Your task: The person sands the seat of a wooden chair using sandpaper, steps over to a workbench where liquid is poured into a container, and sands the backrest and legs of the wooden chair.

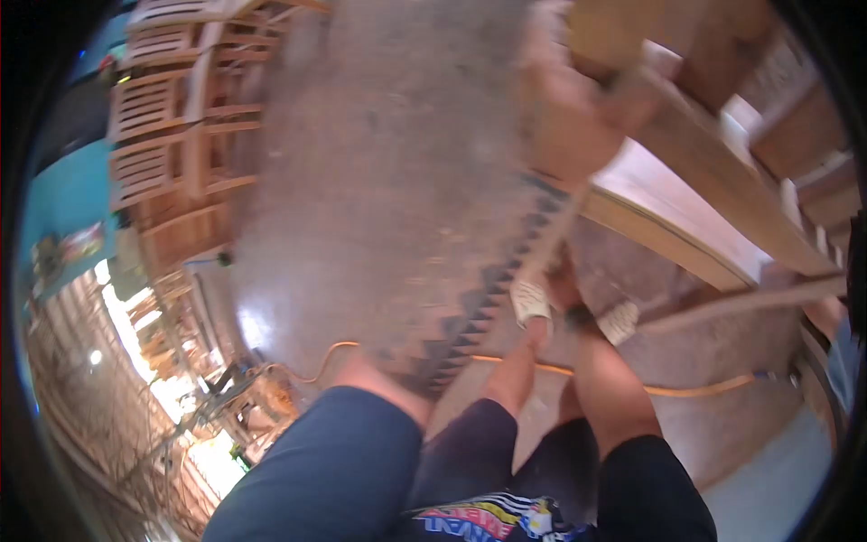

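Observation:
My right hand (562,282), a dark band at its wrist, reaches down beside my shoes. It is blurred, but its fingers appear closed around the lower end of a narrow wooden leg (564,226). The leg joins a large wooden furniture frame (686,244), tilted at the upper right, with broad rails and pale surfaces between them. My left arm (384,384) shows only as a dark sleeve and a bent piece of forearm; the hand itself is out of sight.
Slatted wooden chairs (149,104) line the upper left. An orange hose or cord (704,390) crosses the floor by my feet. A dark jagged band (488,289) runs diagonally over the grey floor (388,163). Timber clutter (271,397) lies lower left. Someone's arm (824,316) appears at the right edge.

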The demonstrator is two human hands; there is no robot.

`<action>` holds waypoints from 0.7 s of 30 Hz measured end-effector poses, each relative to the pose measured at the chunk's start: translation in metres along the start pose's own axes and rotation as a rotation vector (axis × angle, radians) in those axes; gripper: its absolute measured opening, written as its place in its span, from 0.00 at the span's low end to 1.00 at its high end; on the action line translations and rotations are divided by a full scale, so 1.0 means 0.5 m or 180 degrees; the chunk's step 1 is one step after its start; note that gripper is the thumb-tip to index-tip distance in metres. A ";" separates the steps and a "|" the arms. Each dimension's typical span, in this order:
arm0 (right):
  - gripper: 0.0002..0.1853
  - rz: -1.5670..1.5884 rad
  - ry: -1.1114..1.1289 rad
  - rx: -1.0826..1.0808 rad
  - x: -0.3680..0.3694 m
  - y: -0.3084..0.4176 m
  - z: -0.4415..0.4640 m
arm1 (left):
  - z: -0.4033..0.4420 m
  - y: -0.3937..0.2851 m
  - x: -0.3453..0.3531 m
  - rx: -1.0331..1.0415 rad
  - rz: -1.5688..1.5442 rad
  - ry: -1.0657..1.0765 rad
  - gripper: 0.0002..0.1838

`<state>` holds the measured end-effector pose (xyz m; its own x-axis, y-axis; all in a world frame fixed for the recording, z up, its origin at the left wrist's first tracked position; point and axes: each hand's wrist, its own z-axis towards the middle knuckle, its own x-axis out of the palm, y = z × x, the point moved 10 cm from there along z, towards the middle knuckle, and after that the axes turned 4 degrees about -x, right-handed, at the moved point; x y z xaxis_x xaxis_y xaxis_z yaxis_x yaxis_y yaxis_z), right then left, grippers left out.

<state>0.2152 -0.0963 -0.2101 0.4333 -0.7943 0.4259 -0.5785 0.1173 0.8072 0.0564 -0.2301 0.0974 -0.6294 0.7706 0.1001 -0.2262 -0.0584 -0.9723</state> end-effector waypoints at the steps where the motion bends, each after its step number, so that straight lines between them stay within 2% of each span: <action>1: 0.60 -0.0039 -0.0044 -0.0011 0.008 0.009 0.002 | -0.004 -0.005 0.002 -0.0049 -0.0069 0.0052 0.26; 3: 0.62 0.0016 -0.0133 -0.0019 0.024 0.037 0.006 | -0.010 -0.010 -0.009 -0.0191 -0.0135 0.0178 0.21; 6: 0.65 0.0154 0.0019 -0.0413 0.051 0.101 0.014 | 0.006 -0.026 -0.004 -0.0205 -0.0278 0.0312 0.17; 9: 0.66 -0.1009 -0.0150 -0.0291 -0.001 -0.098 -0.008 | 0.029 -0.021 -0.006 0.0047 -0.0056 0.0320 0.16; 10: 0.66 -0.0959 -0.0136 -0.0168 -0.009 -0.157 -0.027 | 0.031 -0.017 -0.006 0.0132 0.0078 0.0305 0.15; 13: 0.65 -0.0846 -0.0131 0.0181 -0.034 -0.272 -0.067 | 0.021 -0.019 0.008 0.0045 -0.0329 0.0388 0.15; 15: 0.62 -0.0784 -0.0180 0.0370 -0.047 -0.314 -0.078 | 0.017 -0.023 0.015 0.0020 -0.0381 0.0425 0.15; 18: 0.53 -0.0676 -0.0241 0.0550 -0.040 -0.281 -0.047 | 0.023 -0.025 0.019 0.0008 -0.0131 0.0208 0.15; 21: 0.44 -0.0801 -0.0465 0.0279 -0.043 -0.259 -0.040 | 0.025 -0.016 0.018 0.0173 -0.0127 0.0358 0.17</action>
<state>0.2945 -0.0824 -0.3157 0.4703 -0.8699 0.1485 -0.5256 -0.1410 0.8389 0.0434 -0.2307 0.1089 -0.5324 0.8392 0.1111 -0.2912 -0.0584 -0.9549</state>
